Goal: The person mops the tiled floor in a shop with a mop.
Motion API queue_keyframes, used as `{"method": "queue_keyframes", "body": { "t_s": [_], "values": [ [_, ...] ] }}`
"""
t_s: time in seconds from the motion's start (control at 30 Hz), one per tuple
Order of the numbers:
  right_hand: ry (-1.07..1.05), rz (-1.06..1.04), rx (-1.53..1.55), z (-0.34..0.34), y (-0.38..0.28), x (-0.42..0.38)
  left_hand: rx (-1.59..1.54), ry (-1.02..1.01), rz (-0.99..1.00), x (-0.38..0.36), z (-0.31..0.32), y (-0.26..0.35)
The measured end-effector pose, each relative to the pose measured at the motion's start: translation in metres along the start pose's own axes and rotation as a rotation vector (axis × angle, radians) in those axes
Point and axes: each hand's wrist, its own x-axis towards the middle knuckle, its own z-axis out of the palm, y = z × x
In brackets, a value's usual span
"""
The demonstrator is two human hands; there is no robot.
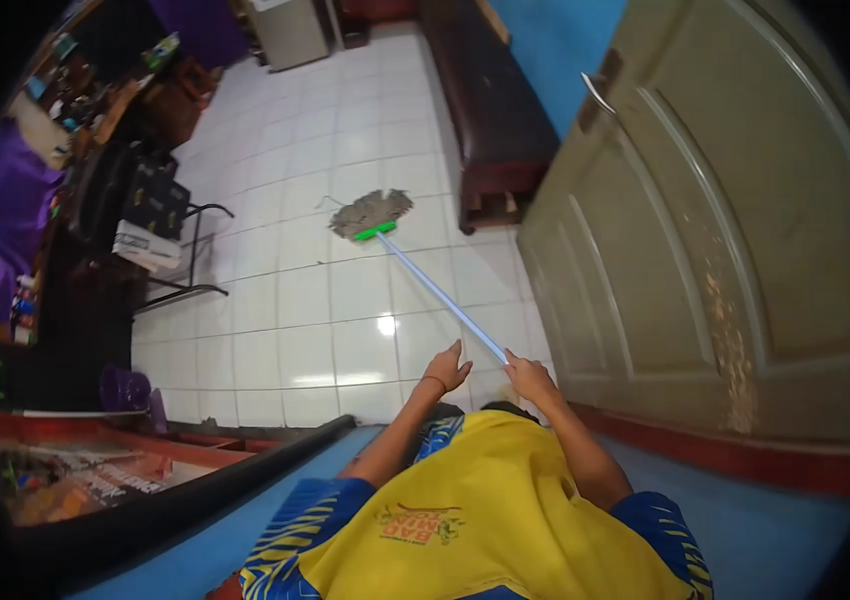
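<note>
Right hand [528, 376] clamped on mop handle [442, 297] — left hand [447, 368] open, just beside it — mop head [372, 212] far ahead on floor [305, 300]

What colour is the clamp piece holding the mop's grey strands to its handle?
Bright green plastic clamp on the grey string mop, clearest in the head view.

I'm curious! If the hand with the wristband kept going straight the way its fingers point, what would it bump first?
Probably the mop handle: the left hand is open and points up toward it, right beside the right hand gripping it. Depth is hard to judge.
</note>
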Motion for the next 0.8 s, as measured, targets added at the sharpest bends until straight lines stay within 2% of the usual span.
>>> {"method": "queue_keyframes", "body": {
  "t_s": [0.07,0.1,0.17,0.2,0.27,0.3,0.4,0.5,0.6,0.63,0.67,0.73,0.77,0.8],
  "values": [
    [0.012,-0.014,0.042,-0.018,0.022,-0.042,0.112,0.125,0.348,0.016,0.037,0.013],
    [0.049,-0.020,0.087,-0.024,0.032,-0.064,0.099,-0.019,0.287,0.017,0.048,0.026],
    [0.051,0.031,0.174,-0.076,0.007,-0.116,0.068,-0.111,0.334,0.013,0.060,0.060],
    [0.023,0.072,0.233,-0.094,0.001,-0.138,0.086,-0.073,0.449,0.009,0.062,0.073],
    [0.004,0.188,0.245,-0.129,-0.024,-0.178,0.078,-0.251,0.595,0.010,0.072,0.076],
    [0.010,0.262,0.192,-0.145,-0.039,-0.195,0.094,-0.270,0.702,0.002,0.062,0.091],
    [0.064,0.285,0.218,-0.157,-0.060,-0.225,0.111,-0.373,0.847,-0.014,0.054,0.110],
    [0.015,0.363,0.342,-0.164,-0.067,-0.222,0.093,-0.320,0.944,-0.011,0.064,0.110],
    [0.103,0.355,0.297,-0.155,-0.055,-0.216,0.090,-0.350,0.918,-0.002,0.062,0.113],
    [0.217,0.256,0.220,-0.145,-0.047,-0.211,0.114,-0.374,0.862,0.003,0.067,0.104],
    [0.188,0.279,0.245,-0.140,-0.046,-0.203,0.134,-0.398,0.869,0.005,0.067,0.100],
    [0.118,0.274,0.293,-0.129,-0.038,-0.181,0.185,-0.250,0.652,0.009,0.064,0.089],
    [0.113,0.262,0.310,-0.122,-0.034,-0.167,0.166,-0.329,0.439,0.012,0.058,0.083],
    [0.101,0.244,0.328,-0.114,-0.032,-0.151,0.158,-0.141,0.450,0.018,0.065,0.062]
  ]
}}
